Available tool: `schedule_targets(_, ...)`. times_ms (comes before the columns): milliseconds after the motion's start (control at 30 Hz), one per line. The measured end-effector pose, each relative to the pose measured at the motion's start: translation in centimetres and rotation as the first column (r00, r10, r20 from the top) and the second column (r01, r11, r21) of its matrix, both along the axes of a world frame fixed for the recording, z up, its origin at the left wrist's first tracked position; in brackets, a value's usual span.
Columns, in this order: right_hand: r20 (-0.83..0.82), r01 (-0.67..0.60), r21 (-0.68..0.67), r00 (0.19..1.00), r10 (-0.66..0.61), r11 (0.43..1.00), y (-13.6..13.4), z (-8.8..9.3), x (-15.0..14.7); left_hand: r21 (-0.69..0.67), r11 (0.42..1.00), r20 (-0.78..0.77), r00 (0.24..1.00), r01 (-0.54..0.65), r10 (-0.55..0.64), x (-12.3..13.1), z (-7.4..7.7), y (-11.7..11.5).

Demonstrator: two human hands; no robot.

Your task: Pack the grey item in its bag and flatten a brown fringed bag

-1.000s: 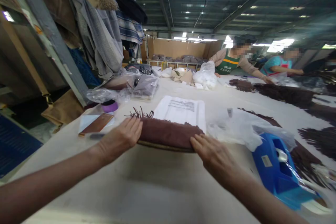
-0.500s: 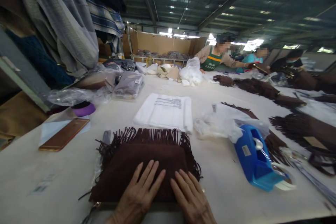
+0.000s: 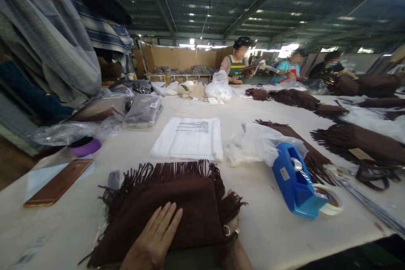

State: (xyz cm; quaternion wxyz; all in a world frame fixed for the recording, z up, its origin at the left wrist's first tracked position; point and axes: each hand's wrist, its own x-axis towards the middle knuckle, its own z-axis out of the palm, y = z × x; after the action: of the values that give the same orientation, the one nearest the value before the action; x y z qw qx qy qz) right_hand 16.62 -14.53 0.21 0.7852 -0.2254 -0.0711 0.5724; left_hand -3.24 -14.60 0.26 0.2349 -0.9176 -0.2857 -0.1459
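Note:
A folded brown fringed scarf (image 3: pixel 177 206) lies on the white table (image 3: pixel 259 236) right in front of me. My left hand (image 3: pixel 155 236) rests flat on top of it, fingers stretched out. My right hand (image 3: pixel 232 236) is at the scarf's right edge; its fingers are tucked under the fold and mostly hidden, with only the wrist and a metal ring showing. A stack of white plastic bags with printed text (image 3: pixel 186 138) lies just beyond the scarf.
A blue tape dispenser (image 3: pixel 294 179) stands to the right, next to crumpled clear plastic (image 3: pixel 253 143). A phone (image 3: pixel 58 182) and a purple lid (image 3: pixel 85 147) lie at the left. More brown scarves (image 3: pixel 357 141) cover the right side. Several other people (image 3: pixel 237 61) work at the far end.
The camera has tilted up slightly. My right hand has slid from the scarf's top to its right edge, fingers going under the fold. My left hand stays flat on top.

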Motion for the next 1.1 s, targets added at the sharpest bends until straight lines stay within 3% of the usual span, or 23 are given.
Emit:
schedule_targets(67, 0.038, -0.130, 0.154, 0.991, 0.126, 0.979, 0.0, -0.2, 1.6, -0.024, 1.000, -0.002, 1.000, -0.015, 0.015, 0.1, -0.5, -0.5)
schedule_targets(133, 0.098, -0.253, 0.288, 0.967, 0.234, 0.924, -0.2, -0.3, 3.0, -0.039, 0.999, -0.008, 1.000, -0.025, 0.025, 0.2, -1.0, -0.8)
schedule_targets(200, 0.409, -0.303, 0.168, 0.887, 0.214, 0.938, 0.0, -0.1, 3.9, -0.046, 0.998, -0.012, 0.999, -0.031, 0.031, 0.5, -1.5, -1.1)
schedule_targets(267, 0.766, -0.204, -0.065, 0.617, 0.180, 0.977, 0.4, 0.4, 4.0, -0.057, 0.998, -0.010, 0.999, -0.040, 0.040, 0.8, -1.7, -1.2)
schedule_targets(333, 0.938, -0.065, -0.201, 0.275, 0.211, 0.977, 0.9, 0.8, 3.0, -0.076, 0.996, -0.005, 0.999, -0.042, 0.041, 0.9, -1.9, -1.3)
schedule_targets(400, 0.968, 0.000, -0.251, -0.002, 0.251, 0.968, 1.1, 0.8, 1.1, -0.089, 0.996, 0.002, 0.999, -0.032, 0.032, 0.8, -2.3, -1.3)
schedule_targets(467, 0.893, 0.056, -0.266, -0.363, 0.268, 0.962, 1.1, 0.4, -1.1, -0.077, 0.997, 0.027, 1.000, 0.003, 0.000, 0.7, -3.0, -1.2)
schedule_targets(500, 0.826, 0.068, -0.263, -0.499, 0.261, 0.962, 1.0, 0.1, -2.2, -0.061, 0.998, 0.051, 0.998, 0.029, -0.026, 0.5, -3.4, -1.1)
schedule_targets(533, 0.774, 0.068, -0.259, -0.583, 0.249, 0.963, 1.0, -0.2, -3.1, -0.040, 0.998, 0.079, 0.995, 0.056, -0.053, 0.4, -3.9, -0.9)
schedule_targets(633, 0.669, 0.099, -0.228, -0.707, 0.229, 0.969, 1.0, -0.9, -4.6, 0.028, 0.994, 0.159, 0.981, 0.108, -0.111, 0.3, -5.0, -0.4)
schedule_targets(767, 0.568, 0.113, -0.108, -0.809, 0.154, 0.988, 1.0, -2.4, -3.4, 0.070, 0.990, 0.216, 0.967, 0.125, -0.138, 1.7, -5.4, -0.2)
schedule_targets(867, 0.458, -0.052, 0.124, -0.883, -0.104, 0.991, 0.7, -4.2, -0.8, 0.162, 0.977, 0.271, 0.946, 0.140, -0.180, 4.0, -6.0, -0.1)
schedule_targets(967, 0.339, -0.223, 0.383, -0.869, -0.361, 0.897, 1.1, -5.9, 1.7, 0.254, 0.953, 0.221, 0.950, 0.163, -0.221, 5.8, -6.6, 0.5)
schedule_targets(1033, 0.278, -0.289, 0.445, -0.855, -0.437, 0.848, 1.5, -6.3, 2.6, 0.191, 0.960, 0.143, 0.961, 0.207, -0.236, 5.7, -5.7, 0.9)
schedule_targets(1100, 0.228, -0.325, 0.451, -0.858, -0.460, 0.831, 1.7, -5.9, 2.8, 0.050, 0.965, 0.135, 0.955, 0.259, -0.263, 4.0, -3.5, 1.2)
